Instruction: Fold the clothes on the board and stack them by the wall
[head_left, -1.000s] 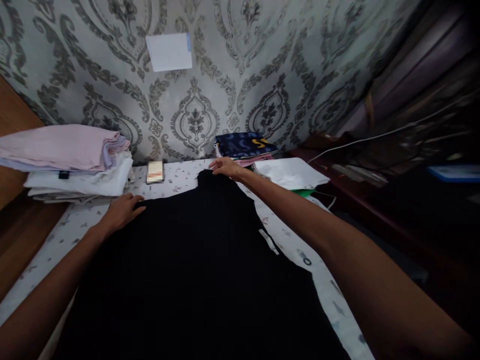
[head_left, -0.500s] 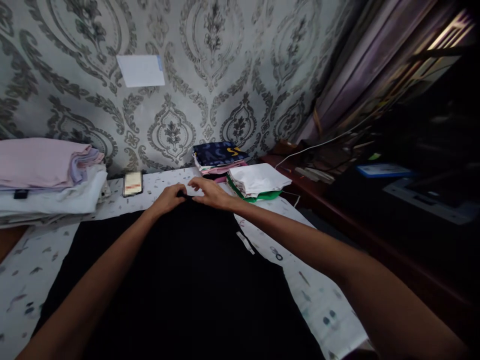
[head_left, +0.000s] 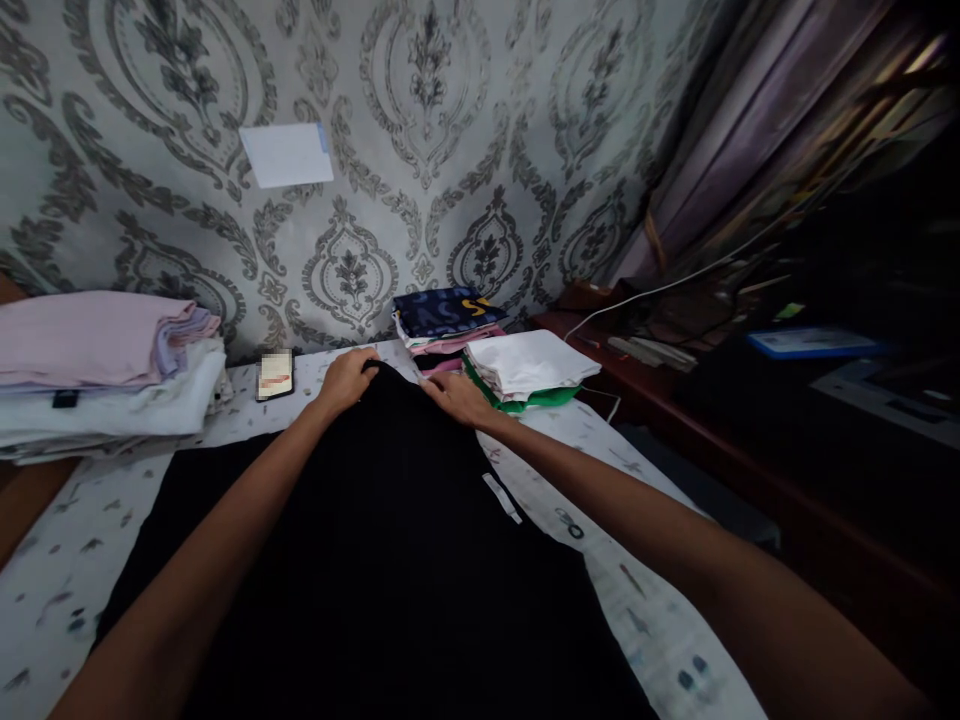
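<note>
A large black garment [head_left: 390, 560] lies spread out in front of me, its far end narrowing between my hands. On that far end, my left hand [head_left: 349, 382] is closed on the cloth, with the edge pinched by thumb and fingers. My right hand [head_left: 459, 398] pinches the same edge a short way to the right. Between them the black cloth is stretched and slightly raised. From the garment's right side a small white label [head_left: 501, 497] sticks out. What shape the garment has at its near end is hidden by darkness and the frame's edge.
Folded pink and white clothes [head_left: 97, 350] are stacked at the left. A phone [head_left: 275, 376] lies by the wall. Behind my right hand are a dark printed folded stack [head_left: 442, 312] and a white-and-green folded stack [head_left: 532, 365]. A white cable [head_left: 660, 290] crosses the dark furniture at right.
My hands have moved apart: the right one went right and slightly down, the left one slightly up. The garment's far edge is now drawn out between them. The view has shifted slightly.
</note>
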